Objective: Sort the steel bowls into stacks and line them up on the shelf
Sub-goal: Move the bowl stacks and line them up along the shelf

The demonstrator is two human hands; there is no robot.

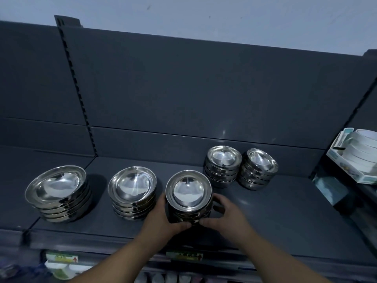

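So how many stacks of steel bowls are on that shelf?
5. Along the front: far-left stack, second stack, and middle stack held between left hand and right hand. Behind, to the right: inner small stack, outer small stack.

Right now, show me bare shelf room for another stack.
Widest: front-right shelf, between the right hand and the boxed dishes. Also the strip behind the far-left stack and second stack. Crowded: the left hand fills the gap between second stack and held stack.

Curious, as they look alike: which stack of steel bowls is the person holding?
The middle stack, third from the left: the left hand and right hand grip its sides; only it is gripped.
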